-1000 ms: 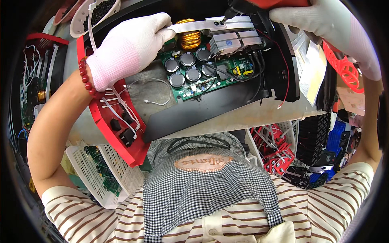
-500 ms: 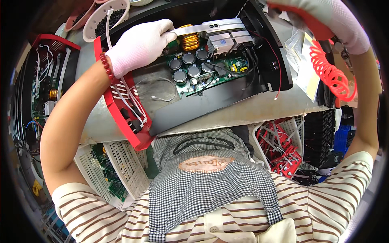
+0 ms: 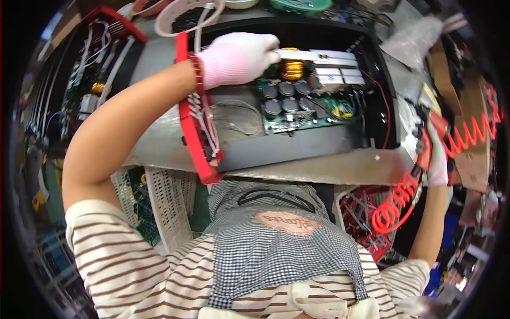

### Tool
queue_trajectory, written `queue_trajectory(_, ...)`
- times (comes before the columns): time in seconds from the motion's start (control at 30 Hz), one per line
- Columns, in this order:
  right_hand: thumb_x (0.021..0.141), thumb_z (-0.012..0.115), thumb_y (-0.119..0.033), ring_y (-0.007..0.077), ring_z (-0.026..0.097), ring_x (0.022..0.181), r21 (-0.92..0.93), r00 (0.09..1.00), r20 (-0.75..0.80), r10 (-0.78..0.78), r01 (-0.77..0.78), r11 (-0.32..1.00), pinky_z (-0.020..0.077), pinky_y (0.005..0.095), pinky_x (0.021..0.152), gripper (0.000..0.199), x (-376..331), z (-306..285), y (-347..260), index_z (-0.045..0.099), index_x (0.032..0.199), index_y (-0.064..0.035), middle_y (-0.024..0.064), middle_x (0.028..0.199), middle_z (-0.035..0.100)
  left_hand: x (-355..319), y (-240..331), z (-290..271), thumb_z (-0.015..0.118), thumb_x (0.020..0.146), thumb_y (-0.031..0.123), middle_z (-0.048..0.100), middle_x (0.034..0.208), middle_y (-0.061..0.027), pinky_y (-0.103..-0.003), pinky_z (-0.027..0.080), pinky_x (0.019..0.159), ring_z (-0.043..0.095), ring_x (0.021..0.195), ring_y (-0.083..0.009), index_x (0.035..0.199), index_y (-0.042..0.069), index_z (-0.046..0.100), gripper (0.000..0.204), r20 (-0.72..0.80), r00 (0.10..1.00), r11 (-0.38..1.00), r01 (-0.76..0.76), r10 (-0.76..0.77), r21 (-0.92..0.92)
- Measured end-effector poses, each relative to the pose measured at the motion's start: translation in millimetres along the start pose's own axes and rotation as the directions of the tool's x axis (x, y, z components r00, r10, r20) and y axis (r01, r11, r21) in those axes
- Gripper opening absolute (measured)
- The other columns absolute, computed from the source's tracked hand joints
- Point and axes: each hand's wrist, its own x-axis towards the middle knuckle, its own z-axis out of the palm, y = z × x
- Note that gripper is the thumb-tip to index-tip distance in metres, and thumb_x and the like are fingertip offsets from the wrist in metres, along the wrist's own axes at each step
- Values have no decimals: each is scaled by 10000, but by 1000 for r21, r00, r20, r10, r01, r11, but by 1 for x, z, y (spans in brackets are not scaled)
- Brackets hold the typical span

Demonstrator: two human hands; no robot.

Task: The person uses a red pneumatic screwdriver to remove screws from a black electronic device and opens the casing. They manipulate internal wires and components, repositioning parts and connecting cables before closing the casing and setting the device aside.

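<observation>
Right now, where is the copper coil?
In the head view, the copper coil sits upper centre inside the open black case, beside the gloved left hand and above the green circuit board.

An electronics assembly workshop: an opened black casing (image 3: 340,143) with a green circuit board (image 3: 308,109) lies on a worn metal bench (image 3: 159,133), white crates (image 3: 164,207) of boards stand below, and a red coiled hose (image 3: 396,204) hangs alongside.

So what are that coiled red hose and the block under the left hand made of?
The coiled hose looks like glossy, springy red plastic, holding tight loops. The block under the left hand looks like bare pale metal, probably aluminium: matte silvery, straight-edged. The hand's glove seems knitted fabric.
</observation>
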Motion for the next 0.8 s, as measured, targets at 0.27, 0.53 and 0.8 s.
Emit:
queue_trajectory(0.27,883,704,-365,106,576,555,18,997,-27,75,-75,997,461,196,471,315,33,-15,48,605,1042,-113,33,811,634,-23,7,-17,525,960,233,634,1004,-168,-403,487,851,614,977,-333,1144,30,579,279,-104,990,986,-79,95,149)
queue_trajectory(0.53,906,611,-235,174,563,1118,-907,903,137,-407,280,315,433,290,956,535,-7,26,43,483,1347,40,133,1209,603,-86,-34,-80,473,1018,245,628,1201,-97,-318,428,1003,585,1128,-175,1261,-2,562,358,-448,824,837,56,-347,-545)
queue_trajectory(0.8,795,733,-266,147,458,638,-670,916,276,-291,401,625,400,365,579,360,-54,88,120,561,780,50,68,673,544,-84,-68,13,386,1018,469,595,1265,-89,-341,502,962,607,1109,-189,1365,57,469,545,4,901,-75,-32,-434,-997)
